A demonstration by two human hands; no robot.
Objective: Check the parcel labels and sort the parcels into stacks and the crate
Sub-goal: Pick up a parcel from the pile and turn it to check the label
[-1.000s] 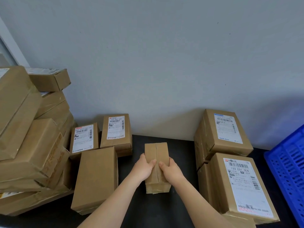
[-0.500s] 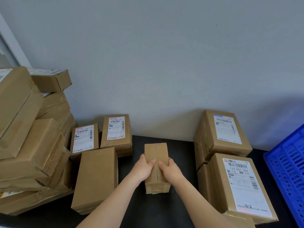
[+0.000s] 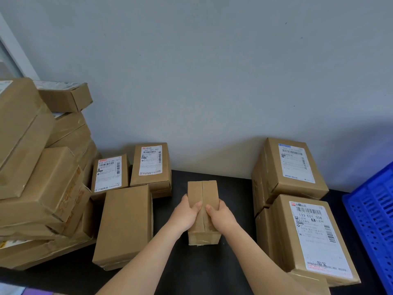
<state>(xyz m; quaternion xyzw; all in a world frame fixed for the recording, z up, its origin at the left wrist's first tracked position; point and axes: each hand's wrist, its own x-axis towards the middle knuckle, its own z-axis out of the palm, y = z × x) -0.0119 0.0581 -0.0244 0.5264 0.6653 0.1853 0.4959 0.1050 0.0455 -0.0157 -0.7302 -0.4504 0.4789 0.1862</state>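
Clasped between left hand (image 3: 185, 217) and right hand (image 3: 221, 217), thumbs curled over its top: small brown parcel (image 3: 203, 191), taped seam upward, mid dark surface (image 3: 202, 271). Label face hidden. Further right, blue crate (image 3: 374, 226) cut off by frame edge.

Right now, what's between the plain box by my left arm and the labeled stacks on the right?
In the head view, only the small parcel gripped by the left hand and right hand, with bare table either side.
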